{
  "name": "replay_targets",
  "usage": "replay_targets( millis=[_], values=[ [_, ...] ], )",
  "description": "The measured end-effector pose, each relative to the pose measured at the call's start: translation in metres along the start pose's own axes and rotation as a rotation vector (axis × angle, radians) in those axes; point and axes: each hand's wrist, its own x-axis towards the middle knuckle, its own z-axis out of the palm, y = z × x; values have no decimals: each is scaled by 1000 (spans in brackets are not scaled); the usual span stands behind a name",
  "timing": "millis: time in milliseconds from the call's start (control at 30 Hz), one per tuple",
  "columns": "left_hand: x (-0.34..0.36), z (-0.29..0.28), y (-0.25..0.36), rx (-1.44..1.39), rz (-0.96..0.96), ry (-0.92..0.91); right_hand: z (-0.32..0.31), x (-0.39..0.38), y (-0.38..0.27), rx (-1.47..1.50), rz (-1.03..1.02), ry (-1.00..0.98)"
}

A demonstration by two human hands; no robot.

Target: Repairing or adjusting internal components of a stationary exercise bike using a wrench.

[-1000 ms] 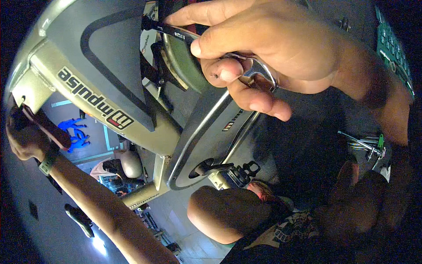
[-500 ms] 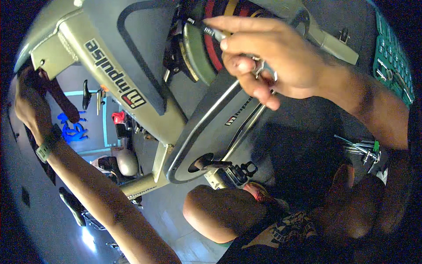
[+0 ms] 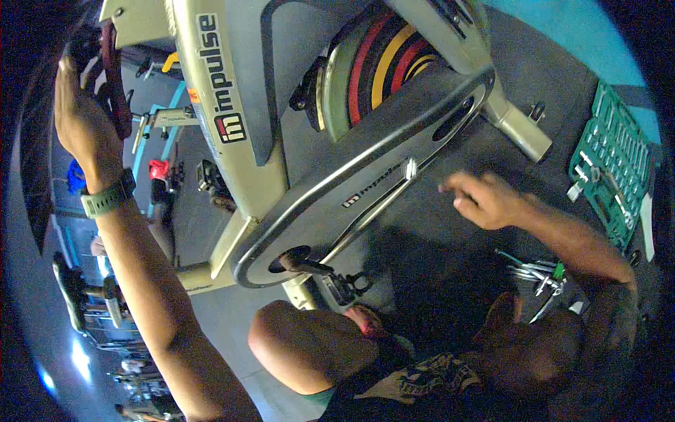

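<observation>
My left hand [image 3: 88, 137], with a green watch band at the wrist, lies with straightened fingers against a dark reddish, elongated part [image 3: 116, 84] of the exercise bike [image 3: 186, 91]. Its thumb is not clear. My right hand [image 3: 485, 200] is in the air beside the bike's grey chain guard [image 3: 337, 183]. Its fingers are partly bent and blurred, so what they may hold does not show. A small bright patch [image 3: 411, 169] appears close to the fingertips; whether it is metal or glare is unclear. Behind the guard is the flywheel [image 3: 365, 70], ringed in red and yellow.
A green tool case [image 3: 598, 158] with sockets and tools lies on the dark floor at the right. Several loose metal tools [image 3: 541, 274] are piled below my right forearm. The bike's crank and pedal [image 3: 341, 285] stick out near my knee [image 3: 288, 344]. Other gym equipment stands at the left.
My right hand has moved down and right, away from the flywheel, where it held a small metal tool. My left hand's fingers now look straighter on the reddish part. The view has shifted.
</observation>
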Motion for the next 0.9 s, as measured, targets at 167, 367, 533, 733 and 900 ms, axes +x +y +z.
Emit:
replay_targets(
  millis=[167,367,533,733,900],
  values=[
    [-69,-19,51,-426,-673,-305,10,-70,64,-324,300,-495],
    [-141,-24,68,-696,-898,-318,10,-140,154,-499,500,-819],
    [-190,-13,82,-780,-834,-248,10,-139,165,-444,761,-800],
    [-139,-15,73,-1197,-1065,212,4,-114,142,-658,626,-682],
    [-110,-3,78,-1392,-1116,373,24,-112,162,-678,701,-737]
  ],
)
